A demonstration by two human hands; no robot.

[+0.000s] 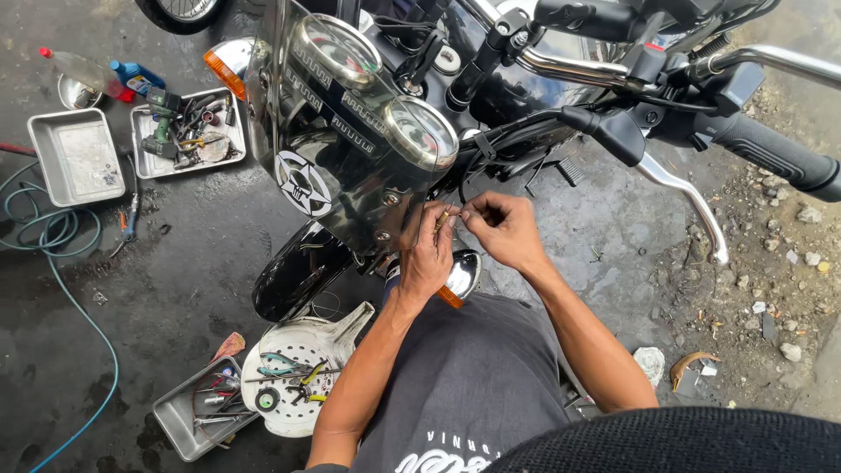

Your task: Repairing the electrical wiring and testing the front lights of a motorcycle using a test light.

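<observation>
Brass-coloured and small, a connector piece [443,217] sat pinched between the fingertips of both hands, just below the black windscreen [324,131] of a motorcycle and close to its twin round gauges [420,131]. The left hand [429,254] had its thumb and forefinger closed on the lower end of the piece, while the right hand [501,226] gripped the upper end from the other side, fingers curled tight; whether thin wires ran from the piece could not be told. Under the left hand lay a chromed turn-signal lamp [462,276] with an orange lens, and beside it the black front fender [293,271]. The right handlebar grip [771,153] and its chrome lever [688,197] reached out over wet, gravelly ground. Near the person's left elbow a white cover panel [302,346] held pliers and small tools, touching a grey metal tray [188,412]. Farther off stood two more trays [74,158], one full of tools, beside a coiled green hose [53,232].
</observation>
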